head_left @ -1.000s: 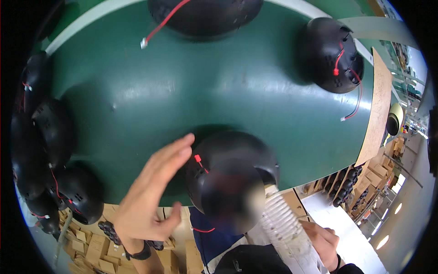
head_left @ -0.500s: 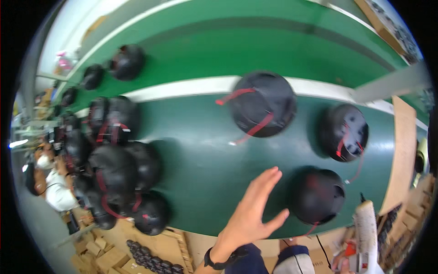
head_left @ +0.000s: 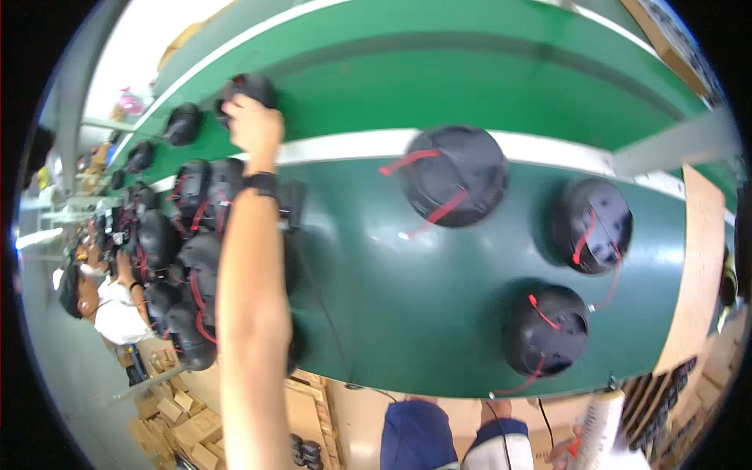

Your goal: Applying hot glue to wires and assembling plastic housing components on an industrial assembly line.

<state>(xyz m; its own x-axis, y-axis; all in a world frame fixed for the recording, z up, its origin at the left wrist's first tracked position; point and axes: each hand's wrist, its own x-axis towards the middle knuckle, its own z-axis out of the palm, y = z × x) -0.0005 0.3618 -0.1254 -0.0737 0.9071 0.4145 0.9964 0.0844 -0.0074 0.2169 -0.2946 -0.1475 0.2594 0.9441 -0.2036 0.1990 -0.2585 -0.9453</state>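
Observation:
My left arm stretches far across the bench, and my left hand (head_left: 257,129) has its fingers curled on a black round housing (head_left: 258,88) lying on the green belt. At the lower right edge my right hand (head_left: 565,453) is closed around a white handheld tool (head_left: 601,427) with a dark tip and an orange-red part; its exact kind is not clear. Three black round housings with red wires lie on the bench: a large one (head_left: 456,176) by the white rail, another (head_left: 591,225) to its right, and a third (head_left: 546,330) near the front edge.
Black housings (head_left: 160,239) crowd the bench's left side, partly behind my forearm. More sit along the belt (head_left: 439,78) beyond the white rail (head_left: 352,146). A wooden board (head_left: 693,266) bounds the right end. Cardboard boxes (head_left: 196,427) stand below; a person (head_left: 117,313) works far left.
My left hand has swung from the bench's front middle to the far left, onto a housing on the belt. The white tool in my right hand has shifted slightly left and down.

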